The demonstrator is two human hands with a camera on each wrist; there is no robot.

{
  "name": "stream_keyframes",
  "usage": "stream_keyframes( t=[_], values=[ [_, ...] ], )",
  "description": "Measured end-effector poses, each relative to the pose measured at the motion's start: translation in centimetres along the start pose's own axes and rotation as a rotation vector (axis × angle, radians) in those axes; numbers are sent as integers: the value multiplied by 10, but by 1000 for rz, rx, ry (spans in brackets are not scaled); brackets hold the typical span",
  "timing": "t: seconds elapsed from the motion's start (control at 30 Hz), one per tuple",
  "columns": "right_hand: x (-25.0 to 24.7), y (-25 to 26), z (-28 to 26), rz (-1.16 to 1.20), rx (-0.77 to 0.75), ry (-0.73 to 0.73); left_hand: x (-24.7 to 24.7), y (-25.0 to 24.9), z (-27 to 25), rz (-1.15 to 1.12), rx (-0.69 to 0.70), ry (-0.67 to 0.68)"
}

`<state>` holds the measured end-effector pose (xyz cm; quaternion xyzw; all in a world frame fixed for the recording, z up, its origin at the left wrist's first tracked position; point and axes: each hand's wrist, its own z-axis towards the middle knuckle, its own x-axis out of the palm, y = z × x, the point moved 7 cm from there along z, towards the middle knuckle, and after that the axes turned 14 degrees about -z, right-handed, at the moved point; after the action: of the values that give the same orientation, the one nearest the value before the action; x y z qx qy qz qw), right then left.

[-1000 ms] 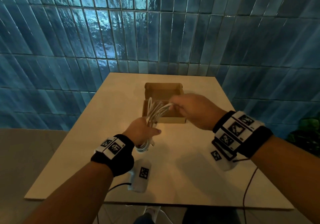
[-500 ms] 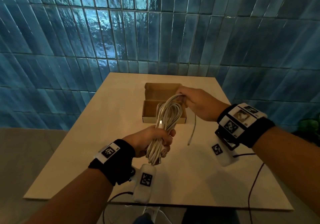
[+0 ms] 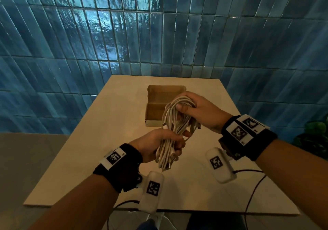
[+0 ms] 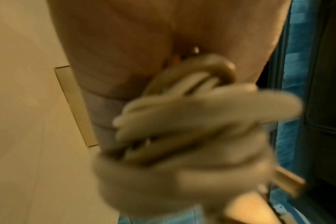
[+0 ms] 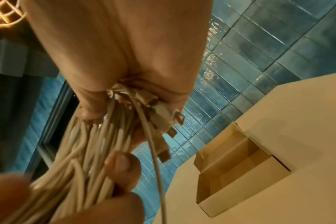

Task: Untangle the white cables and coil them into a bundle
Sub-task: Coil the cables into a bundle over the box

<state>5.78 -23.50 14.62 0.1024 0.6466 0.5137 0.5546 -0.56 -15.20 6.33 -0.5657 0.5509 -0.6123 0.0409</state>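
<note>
blue glazed wall tiles (image 3: 124,34) back a pale table (image 3: 195,190) carrying an open cardboard box (image 3: 156,112). white cables (image 3: 173,132), coiled into one bundle, are held above the table in front of the box. left hand (image 3: 156,143) grips the lower half, fingers curled round it. right hand (image 3: 200,111) grips the top loops, thumb pressed over them. usb plugs (image 5: 163,119) protrude beside the right palm.

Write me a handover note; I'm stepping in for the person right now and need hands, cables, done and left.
Left hand: grips the lower part of the cables.
Right hand: grips their top loops; plug ends stick out by the palm.
Cables are held in the air over the table, in front of the open box.
Done: cables gathered into one long coil.
Left: tuck the loose strand and finish the bundle.
</note>
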Motion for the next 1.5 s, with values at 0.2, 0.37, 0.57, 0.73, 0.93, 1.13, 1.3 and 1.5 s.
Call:
stream_keyframes(
  t=[0.2, 0.37, 0.57, 0.73, 0.93, 1.13, 1.3, 1.5],
  values=[
    [3, 4, 1, -180, -57, -47, -16, -17, 4, 395, 113, -233],
    [4, 5, -1, -206, -48, -31, -13, -16, 3, 408, 138, -211],
    [-9, 7, -5, -189, -26, 35, -30, -12, -1, 300, 117, -262],
    [-20, 11, -2, -498, -96, -15, -31, -4, -3, 345, 37, -240],
    [-23, 24, -1, -540, -139, 21, -32, 7, -9, 443, -75, -196],
    [-20, 21, 7, -875, -164, 206, -43, 13, -10, 543, -159, -269],
    [10, 17, -3, -1178, -387, 225, -32, 9, -6, 537, -159, -266],
    [14, 22, -9, -1264, -567, 142, -29, 1, -8, 587, -166, -275]
  ],
)
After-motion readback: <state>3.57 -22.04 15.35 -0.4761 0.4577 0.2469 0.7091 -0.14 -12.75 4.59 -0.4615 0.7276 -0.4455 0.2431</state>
